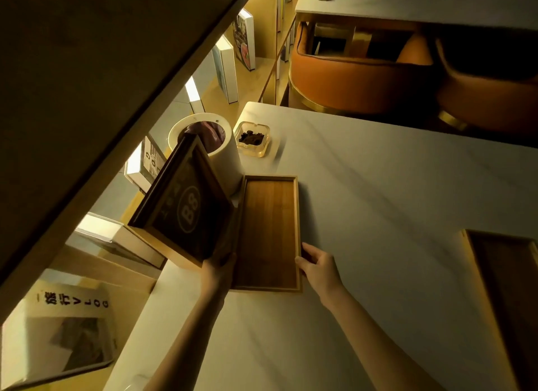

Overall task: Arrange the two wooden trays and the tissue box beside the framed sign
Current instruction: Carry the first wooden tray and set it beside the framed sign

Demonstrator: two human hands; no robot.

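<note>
A dark framed sign [186, 207] with "88" on it stands tilted at the table's left edge. My left hand [219, 270] grips its lower right corner. Flat on the white table [378, 192], right of the sign, lies a long wooden tray [269, 230]. My right hand [317, 267] holds that tray's right rim near its front end. A second wooden tray [506, 288] lies at the right edge of the view, partly cut off. No tissue box shows in this view.
A white cylindrical bin [215, 146] stands behind the sign, with a glass ashtray [252, 139] to its right. Books [230, 67] line the shelf to the left. Orange chairs [358, 79] stand beyond the table's far edge.
</note>
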